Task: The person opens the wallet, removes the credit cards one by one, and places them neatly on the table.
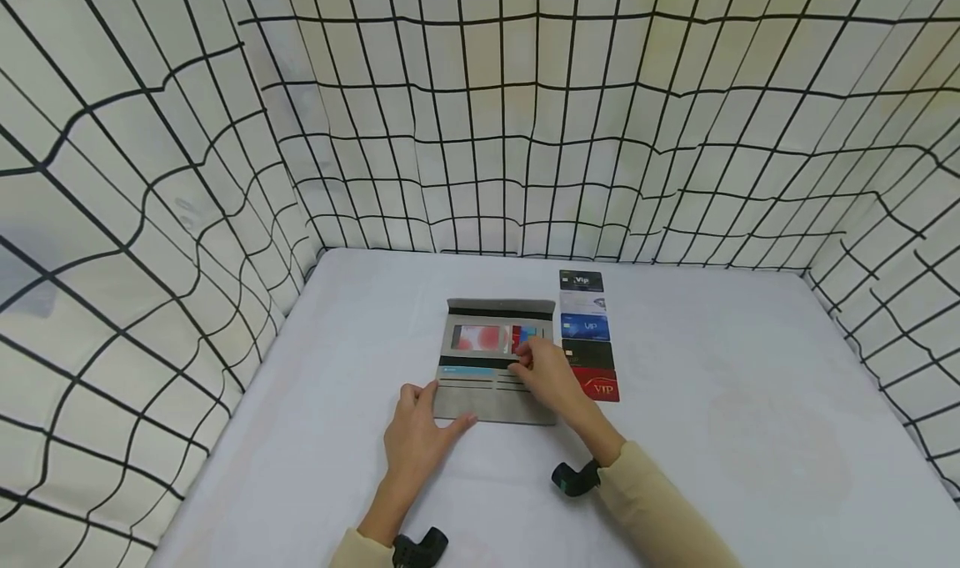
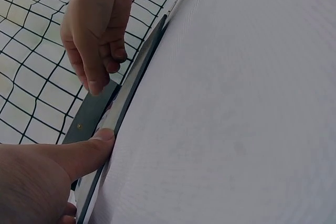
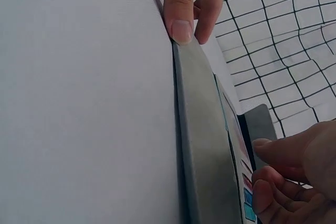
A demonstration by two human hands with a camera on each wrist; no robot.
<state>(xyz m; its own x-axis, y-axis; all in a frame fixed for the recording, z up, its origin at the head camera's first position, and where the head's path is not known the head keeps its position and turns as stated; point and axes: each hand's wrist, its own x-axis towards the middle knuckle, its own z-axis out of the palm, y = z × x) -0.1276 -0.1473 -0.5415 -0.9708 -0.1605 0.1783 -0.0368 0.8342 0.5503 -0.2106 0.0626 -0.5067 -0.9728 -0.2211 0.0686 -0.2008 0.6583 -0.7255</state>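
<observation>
A grey wallet [image 1: 495, 405] lies unfolded on the white table, showing card slots and a clear window with a pink-and-white insert [image 1: 480, 338]. Blue and red cards or prints show beside the window, partly behind the right fingers. My left hand [image 1: 416, 434] holds the wallet's near left corner, thumb along the front edge and fingers at the left side. Over the wallet's right half is my right hand [image 1: 551, 376], its fingers loosely bent near the slots. In the right wrist view, nothing shows between that thumb [image 3: 262, 144] and the fingers.
Right of the wallet, several cards lie in a column: a black Vip card [image 1: 581, 280], a white one [image 1: 583, 303], a blue VIP card [image 1: 585, 327], a dark one [image 1: 588, 354] and a red VIP card [image 1: 597, 384]. Black netting [image 1: 480, 134] over white sheeting surrounds the table.
</observation>
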